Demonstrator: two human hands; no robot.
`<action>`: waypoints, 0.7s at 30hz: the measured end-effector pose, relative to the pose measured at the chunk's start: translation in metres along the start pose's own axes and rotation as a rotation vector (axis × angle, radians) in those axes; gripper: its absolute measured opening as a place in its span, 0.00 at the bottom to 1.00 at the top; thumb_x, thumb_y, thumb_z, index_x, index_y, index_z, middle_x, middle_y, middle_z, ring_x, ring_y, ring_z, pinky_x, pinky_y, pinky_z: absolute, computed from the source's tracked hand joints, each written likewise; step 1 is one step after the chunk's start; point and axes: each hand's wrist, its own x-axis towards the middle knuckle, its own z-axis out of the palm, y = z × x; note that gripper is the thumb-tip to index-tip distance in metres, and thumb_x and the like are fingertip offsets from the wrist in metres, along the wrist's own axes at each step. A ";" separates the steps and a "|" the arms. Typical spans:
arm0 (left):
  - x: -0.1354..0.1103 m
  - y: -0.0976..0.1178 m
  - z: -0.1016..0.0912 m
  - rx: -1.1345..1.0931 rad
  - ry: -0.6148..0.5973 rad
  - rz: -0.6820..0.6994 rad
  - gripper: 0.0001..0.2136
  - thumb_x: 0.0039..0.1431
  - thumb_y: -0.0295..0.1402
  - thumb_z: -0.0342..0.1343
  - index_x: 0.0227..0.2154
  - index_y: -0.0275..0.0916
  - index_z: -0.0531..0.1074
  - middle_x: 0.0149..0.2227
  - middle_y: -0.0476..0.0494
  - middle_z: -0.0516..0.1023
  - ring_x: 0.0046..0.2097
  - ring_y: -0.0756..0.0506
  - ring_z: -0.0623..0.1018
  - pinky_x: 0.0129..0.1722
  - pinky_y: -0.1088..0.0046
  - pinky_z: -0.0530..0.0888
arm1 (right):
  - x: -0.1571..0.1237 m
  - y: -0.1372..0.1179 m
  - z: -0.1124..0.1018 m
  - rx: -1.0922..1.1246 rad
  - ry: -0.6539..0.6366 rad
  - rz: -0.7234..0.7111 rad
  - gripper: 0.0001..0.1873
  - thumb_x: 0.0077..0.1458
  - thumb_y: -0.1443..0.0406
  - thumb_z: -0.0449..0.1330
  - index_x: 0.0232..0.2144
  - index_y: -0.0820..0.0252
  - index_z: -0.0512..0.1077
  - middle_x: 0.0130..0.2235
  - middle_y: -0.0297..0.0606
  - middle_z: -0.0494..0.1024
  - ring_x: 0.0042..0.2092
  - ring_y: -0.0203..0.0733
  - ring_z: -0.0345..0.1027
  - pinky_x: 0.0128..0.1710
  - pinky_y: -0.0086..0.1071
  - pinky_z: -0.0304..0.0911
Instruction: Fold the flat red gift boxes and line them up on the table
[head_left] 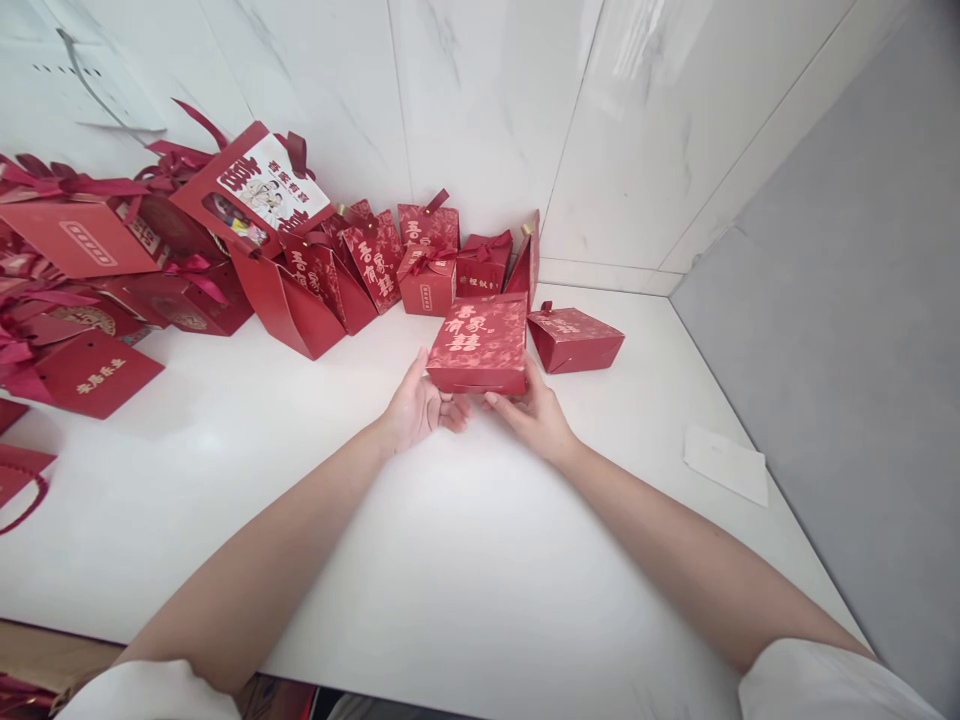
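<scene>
A red gift box [480, 345] with pale gold characters on its patterned face is held up between my two hands, above the white tabletop. My left hand [424, 408] supports its left side and lower edge, fingers curled under it. On the right side, my right hand [534, 408] grips the box, its thumb along the bottom edge. Just right of the box lies another red gift box [576, 338] on its side. Behind stand small red boxes, one tied with a ribbon bow [429, 280], another next to it [484, 265].
To the left crowd several red gift boxes with ribbons [82, 235], one with a white printed panel [274, 185]. A white paper slip [725, 465] lies near the table's right edge. A marble-patterned tiled wall [480, 100] rises behind; a grey surface [832, 280] borders the right.
</scene>
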 end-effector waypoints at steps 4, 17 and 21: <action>-0.002 0.000 -0.001 0.165 -0.097 -0.089 0.42 0.59 0.64 0.31 0.42 0.29 0.76 0.21 0.39 0.76 0.18 0.47 0.73 0.18 0.75 0.68 | 0.003 0.003 -0.001 0.050 0.026 0.122 0.24 0.54 0.50 0.63 0.47 0.58 0.71 0.37 0.41 0.81 0.37 0.50 0.78 0.42 0.45 0.75; 0.000 -0.007 0.013 0.115 0.160 0.122 0.38 0.59 0.63 0.40 0.66 0.48 0.52 0.48 0.36 0.78 0.33 0.45 0.81 0.34 0.66 0.78 | 0.003 -0.001 -0.002 -0.082 0.068 0.105 0.23 0.57 0.48 0.60 0.47 0.57 0.71 0.38 0.40 0.82 0.37 0.48 0.77 0.41 0.42 0.72; 0.001 -0.010 0.021 0.031 0.330 0.365 0.35 0.63 0.50 0.51 0.65 0.71 0.34 0.67 0.52 0.57 0.53 0.44 0.76 0.48 0.60 0.76 | 0.003 -0.002 -0.003 -0.238 0.101 0.083 0.23 0.58 0.50 0.59 0.51 0.56 0.69 0.48 0.42 0.79 0.44 0.48 0.74 0.41 0.40 0.70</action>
